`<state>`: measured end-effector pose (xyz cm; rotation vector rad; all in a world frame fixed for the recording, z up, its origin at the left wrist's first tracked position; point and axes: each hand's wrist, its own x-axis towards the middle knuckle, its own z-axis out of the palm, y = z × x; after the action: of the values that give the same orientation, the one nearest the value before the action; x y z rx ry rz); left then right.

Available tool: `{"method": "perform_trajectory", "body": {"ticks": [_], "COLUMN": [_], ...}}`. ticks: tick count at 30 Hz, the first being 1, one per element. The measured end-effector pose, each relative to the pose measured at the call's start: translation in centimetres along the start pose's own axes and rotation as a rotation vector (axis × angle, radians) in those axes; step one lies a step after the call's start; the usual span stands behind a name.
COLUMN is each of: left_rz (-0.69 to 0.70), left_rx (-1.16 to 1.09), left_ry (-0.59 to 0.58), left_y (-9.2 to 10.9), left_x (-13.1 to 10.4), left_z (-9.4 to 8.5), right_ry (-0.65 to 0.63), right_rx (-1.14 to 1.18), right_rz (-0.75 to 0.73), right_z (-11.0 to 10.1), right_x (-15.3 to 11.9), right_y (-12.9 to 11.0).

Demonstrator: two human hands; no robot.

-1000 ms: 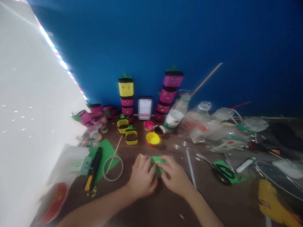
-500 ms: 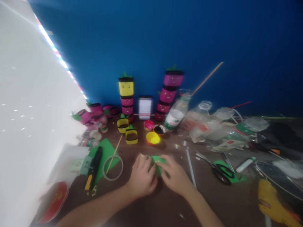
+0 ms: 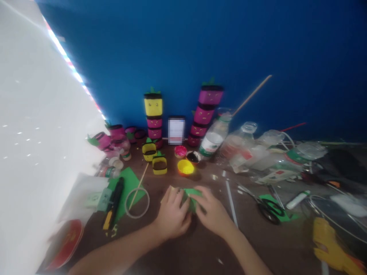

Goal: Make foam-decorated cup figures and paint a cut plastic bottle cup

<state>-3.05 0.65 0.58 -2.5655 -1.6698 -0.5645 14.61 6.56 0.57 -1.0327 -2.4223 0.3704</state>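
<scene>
In the lower middle of the head view, my left hand [image 3: 173, 212] is closed around a small thing, mostly hidden; only a pale yellow edge [image 3: 172, 188] peeks out above the knuckles. My right hand [image 3: 210, 208] pinches a piece of green paper [image 3: 192, 191] beside it, thumb and fingers on the paper. Both hands almost meet over the brown table. Beyond them sit two yellow plastic cups [image 3: 159, 165] with black insides and green tops, and a bowl of yellow paint [image 3: 185, 167].
Left lie green sheets [image 3: 128, 179], a cutter [image 3: 112, 206], a clear ring [image 3: 137, 203] and a red bowl [image 3: 69, 244]. Right are scissors [image 3: 271, 212], a yellow glue gun [image 3: 327, 242] and plastic bottles [image 3: 215, 139]. Behind stand purple cup stacks [image 3: 204, 114] and a phone [image 3: 176, 130].
Hardly anything differs: the fingers of my right hand have shifted slightly on the green paper, and the whole view has moved a few pixels.
</scene>
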Motion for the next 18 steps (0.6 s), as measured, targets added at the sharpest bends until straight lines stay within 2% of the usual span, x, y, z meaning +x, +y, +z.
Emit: {"method": "perform_trajectory", "body": {"ticks": [5, 13, 18], "left_rz": [-0.010, -0.012, -0.020], "left_rx": [-0.017, -0.019, -0.048], "left_ry": [-0.008, -0.001, -0.011], "left_y": [-0.02, -0.06, -0.19], "left_x": [0.01, -0.05, 0.05], "left_z": [-0.08, 0.06, 0.04], "right_ry": [0.115, 0.031, 0.043], "right_rx": [0.010, -0.017, -0.016], "right_rz": [0.053, 0.014, 0.028], "right_z": [-0.34, -0.29, -0.36], "right_x": [0.08, 0.14, 0.25], "right_y": [0.51, 0.14, -0.12]}}
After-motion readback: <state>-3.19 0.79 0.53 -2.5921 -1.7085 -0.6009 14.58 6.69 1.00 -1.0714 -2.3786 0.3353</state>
